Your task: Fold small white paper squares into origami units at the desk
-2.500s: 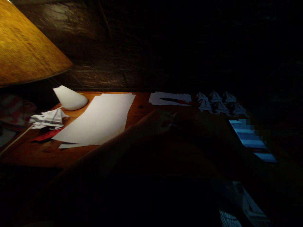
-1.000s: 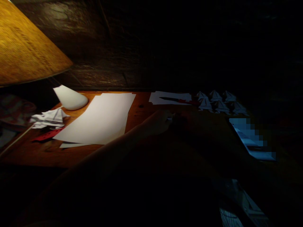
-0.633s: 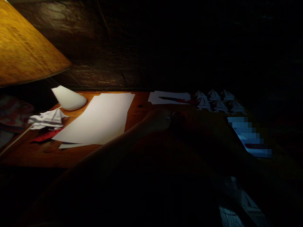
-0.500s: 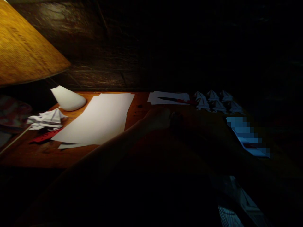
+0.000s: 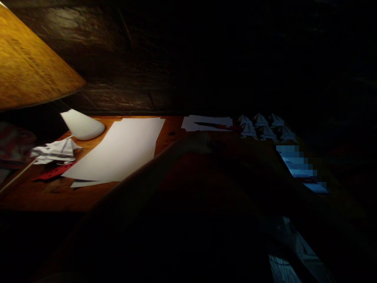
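Observation:
My left hand (image 5: 200, 143) is over the middle of the wooden table, its fingers curled closed, and what they hold is lost in the dark. Right against it, my right hand (image 5: 220, 148) is almost black, so its fingers cannot be made out. Just beyond the hands lies a small stack of white paper (image 5: 191, 124), with a red-handled knife (image 5: 213, 125) across it. Several folded paper pieces (image 5: 266, 133) stand in two rows to the right of the knife. Left of my hands, larger white sheets (image 5: 118, 151) lie flat.
A lit lamp shade (image 5: 32, 63) overhangs the left side, above a white lamp base (image 5: 84, 125). Crumpled folded paper (image 5: 57, 151) and a red object (image 5: 54, 171) lie near it. A bright blue screen (image 5: 300, 167) sits at right. A dark wall (image 5: 123, 86) rises behind the table.
The view has shifted slightly, so the things on the table appear a little further left. My hands stay close together in the same place, now harder to see.

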